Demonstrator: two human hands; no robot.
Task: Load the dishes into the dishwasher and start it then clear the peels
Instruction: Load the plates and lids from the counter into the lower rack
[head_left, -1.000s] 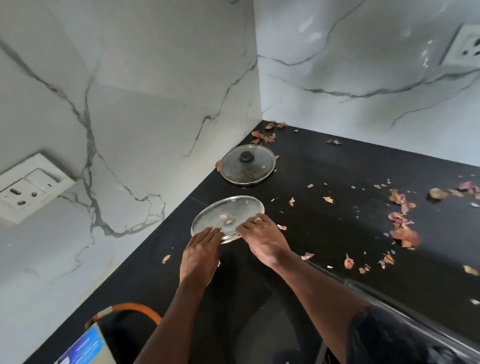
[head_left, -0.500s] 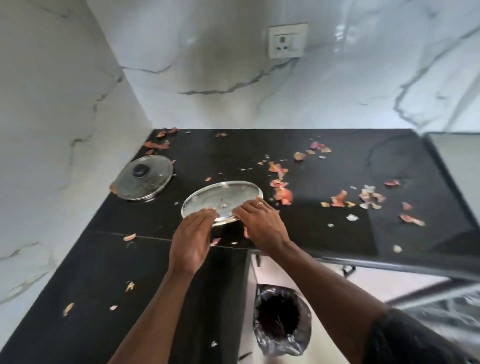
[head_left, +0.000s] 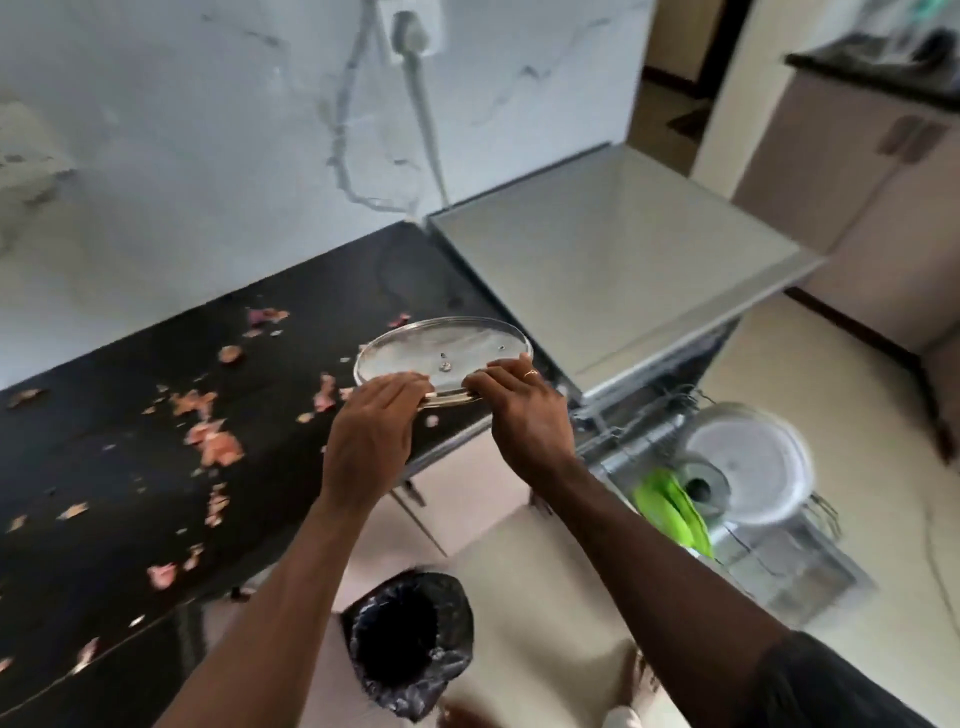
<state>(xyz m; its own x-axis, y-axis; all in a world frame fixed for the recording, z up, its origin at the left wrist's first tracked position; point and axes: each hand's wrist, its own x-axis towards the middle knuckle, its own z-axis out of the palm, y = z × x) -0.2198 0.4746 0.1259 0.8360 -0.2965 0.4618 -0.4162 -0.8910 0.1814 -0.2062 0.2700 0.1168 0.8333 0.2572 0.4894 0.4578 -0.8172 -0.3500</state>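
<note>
You have the glass lid (head_left: 447, 345) in both hands: your left hand (head_left: 371, 431) and your right hand (head_left: 524, 410) each grasp its near rim, fingers curled over the top edge, thumbs hidden beneath. The lid sits over the right end of the black counter (head_left: 78, 467), just beside the dishwasher (head_left: 613, 260); whether it is lifted clear of the counter you cannot tell from this view.

By the look of things you are partway through loading. The pulled-out rack (head_left: 810, 571) already holds a white plate (head_left: 748, 467), something bright green (head_left: 670, 504) and a small knobbed lid (head_left: 701, 486). This lid is not yet in, the door stands open so the machine is presumably not started, and the peels (head_left: 213, 441) lie scattered along the counter, untouched. The lined bin (head_left: 410, 639) waits on the floor below the counter edge.

The lid is round, so it has no true long axis. It lies nearly flat, broad face up toward you, far rim a touch higher than the near one. To slot it into the rack you will likely need to tip it onto its edge
</note>
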